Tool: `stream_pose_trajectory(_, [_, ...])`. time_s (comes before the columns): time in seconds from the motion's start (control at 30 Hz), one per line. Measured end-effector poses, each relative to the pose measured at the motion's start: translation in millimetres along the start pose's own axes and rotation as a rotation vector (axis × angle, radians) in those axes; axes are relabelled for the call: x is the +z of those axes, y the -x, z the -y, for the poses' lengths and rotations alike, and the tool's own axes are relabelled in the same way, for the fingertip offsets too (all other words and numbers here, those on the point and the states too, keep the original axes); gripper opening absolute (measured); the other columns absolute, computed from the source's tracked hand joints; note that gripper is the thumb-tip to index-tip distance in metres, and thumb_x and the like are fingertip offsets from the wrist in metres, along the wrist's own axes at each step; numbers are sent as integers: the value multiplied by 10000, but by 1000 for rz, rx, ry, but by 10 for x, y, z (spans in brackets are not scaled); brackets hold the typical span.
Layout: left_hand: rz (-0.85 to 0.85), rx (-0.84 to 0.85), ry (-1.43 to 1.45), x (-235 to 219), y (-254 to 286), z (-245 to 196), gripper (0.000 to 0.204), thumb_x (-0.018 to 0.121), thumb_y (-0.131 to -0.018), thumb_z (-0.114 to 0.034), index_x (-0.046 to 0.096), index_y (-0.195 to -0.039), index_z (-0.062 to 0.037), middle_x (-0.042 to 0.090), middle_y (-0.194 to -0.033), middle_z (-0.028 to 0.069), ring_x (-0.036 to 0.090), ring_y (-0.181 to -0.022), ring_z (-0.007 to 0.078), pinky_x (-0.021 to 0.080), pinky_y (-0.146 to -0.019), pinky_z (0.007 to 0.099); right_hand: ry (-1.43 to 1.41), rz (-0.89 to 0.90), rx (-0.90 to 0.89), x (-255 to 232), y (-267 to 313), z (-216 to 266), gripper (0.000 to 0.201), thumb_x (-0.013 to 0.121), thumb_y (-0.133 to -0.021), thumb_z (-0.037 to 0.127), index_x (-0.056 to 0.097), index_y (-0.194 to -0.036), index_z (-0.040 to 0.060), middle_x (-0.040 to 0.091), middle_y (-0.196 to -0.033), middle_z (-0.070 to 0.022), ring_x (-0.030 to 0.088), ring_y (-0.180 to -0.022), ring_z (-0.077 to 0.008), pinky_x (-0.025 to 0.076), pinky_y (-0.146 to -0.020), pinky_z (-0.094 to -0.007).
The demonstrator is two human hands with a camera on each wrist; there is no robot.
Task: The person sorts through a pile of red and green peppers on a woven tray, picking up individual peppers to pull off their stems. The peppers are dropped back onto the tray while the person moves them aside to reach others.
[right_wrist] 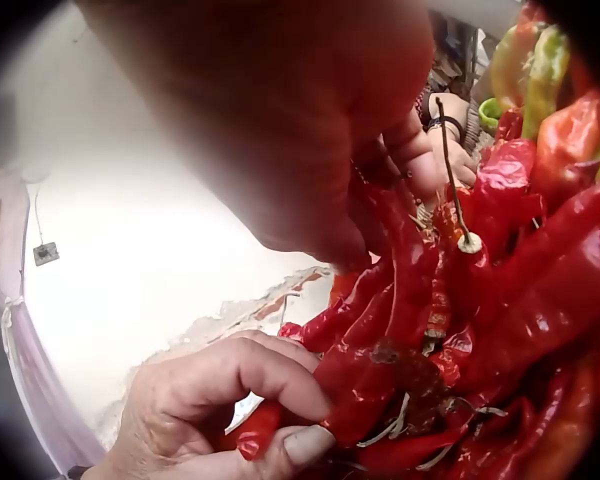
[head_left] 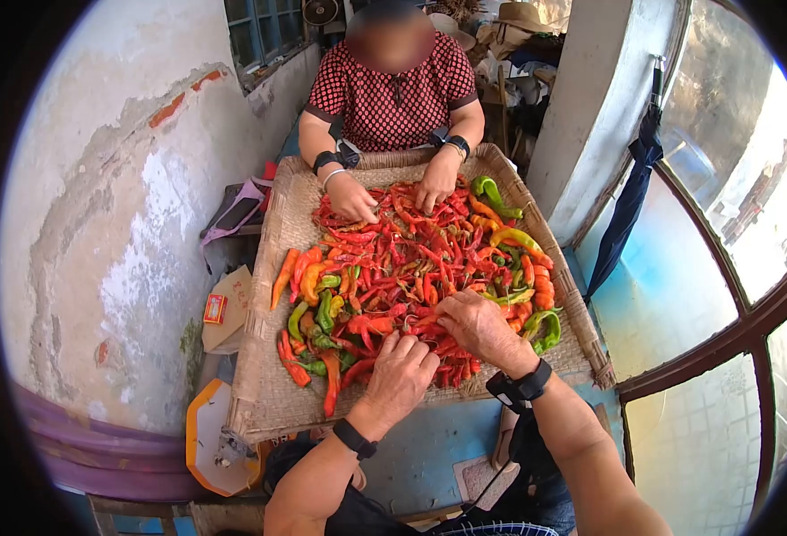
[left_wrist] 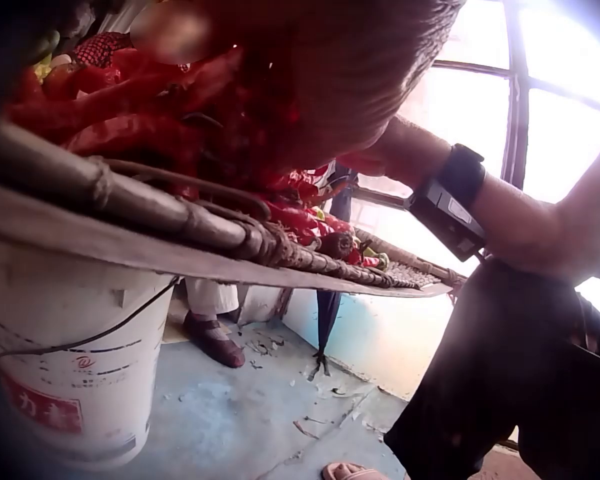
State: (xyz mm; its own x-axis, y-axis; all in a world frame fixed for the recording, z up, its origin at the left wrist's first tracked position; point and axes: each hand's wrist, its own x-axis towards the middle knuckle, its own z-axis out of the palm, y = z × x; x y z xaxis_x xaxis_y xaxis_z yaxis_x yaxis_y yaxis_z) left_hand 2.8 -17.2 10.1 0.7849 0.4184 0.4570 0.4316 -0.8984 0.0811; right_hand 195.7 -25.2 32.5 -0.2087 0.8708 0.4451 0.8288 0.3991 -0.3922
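Observation:
A woven tray (head_left: 268,393) holds a heap of red, orange and green chili peppers (head_left: 411,259). At the heap's near edge, my left hand (head_left: 416,344) pinches a red chili (right_wrist: 265,430) between its curled thumb and forefinger (right_wrist: 280,375). My right hand (head_left: 447,313) sits just beside it to the right, its fingers curled into the pile around a red chili (right_wrist: 385,215). The left wrist view has my left hand (left_wrist: 310,90) blurred above the tray's rim (left_wrist: 180,215), with my right wrist strap (left_wrist: 450,200) behind it.
A person in a dotted red top sits across the tray with both hands (head_left: 353,201) (head_left: 434,188) in the peppers. A folded dark umbrella (head_left: 630,196) leans on the right pillar. A white bucket (left_wrist: 70,350) stands under the tray. A cardboard box (head_left: 224,313) lies by the left wall.

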Motion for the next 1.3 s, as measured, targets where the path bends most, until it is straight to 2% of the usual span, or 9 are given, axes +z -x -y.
stream_pose_trajectory(0.3, [33,16,-6,21,65,17,105,621,-726,-45,623,-831,-41,573,-915,81,531,-965,251,422,-946,440,-186,-383,68,-171,-74,-53,66,632,-844,55,587,-890,41,578,-770,-82,584,-716,-240,472,-632,-337])
stream_pose_trajectory(0.43, [65,-3,18,-17,76,-5,149,622,-746,-51,622,-894,-37,560,-1032,91,517,-1031,267,403,-962,479,-842,40,378,-413,-30,-119,63,618,-898,92,594,-874,39,550,-715,40,512,-663,-46,422,-572,-227])
stream_pose_trajectory(0.5, [57,-5,20,-26,86,-6,173,622,-754,-56,622,-925,-34,555,-1082,99,511,-1061,276,395,-969,494,-801,451,315,-464,-39,-134,126,626,-919,159,596,-918,37,568,-745,33,523,-667,-48,429,-579,-199])
stream_pose_trajectory(0.57, [63,2,30,-25,102,-9,247,620,-768,-60,626,-1014,-38,538,-1166,118,491,-1117,293,379,-984,516,-872,362,334,-301,-66,-203,208,628,-919,176,591,-1062,29,611,-801,7,537,-673,-62,457,-600,-210])
stream_pose_trajectory(0.63, [67,2,35,-19,108,-11,278,616,-768,-57,625,-1046,-39,537,-1180,120,484,-1127,296,372,-991,520,-738,-347,361,-193,-177,-108,346,632,-909,171,535,-1207,25,638,-837,-64,585,-703,-125,491,-620,-281])
stream_pose_trajectory(0.67, [71,2,38,-20,109,-1,309,612,-769,-53,623,-1077,-40,536,-1194,122,477,-1138,298,366,-997,523,-332,-348,296,-233,-177,-73,511,650,-882,173,438,-1331,49,656,-923,-154,646,-762,-241,516,-658,-363])
stream_pose_trajectory(0.77, [101,-1,36,-55,108,-10,325,604,-768,-45,623,-1092,-35,539,-1193,117,471,-1146,298,361,-1000,530,-56,-163,272,-209,-110,-45,486,673,-839,178,494,-1271,43,650,-978,-184,649,-820,-345,519,-700,-427])
stream_pose_trajectory(1.03, [122,-17,95,-120,89,-26,310,628,-764,-87,634,-1068,-27,564,-1162,113,474,-1142,291,356,-1004,524,253,137,124,-18,75,-3,193,665,-810,169,625,-970,68,607,-778,-95,633,-812,-295,538,-663,-407])
stream_pose_trajectory(1.3, [100,-53,112,-60,88,10,267,710,-780,-208,652,-976,-36,589,-1128,104,499,-1096,277,373,-984,488,-83,-163,133,-168,47,121,115,610,-859,81,632,-958,26,636,-791,-148,638,-740,-338,514,-609,-400])
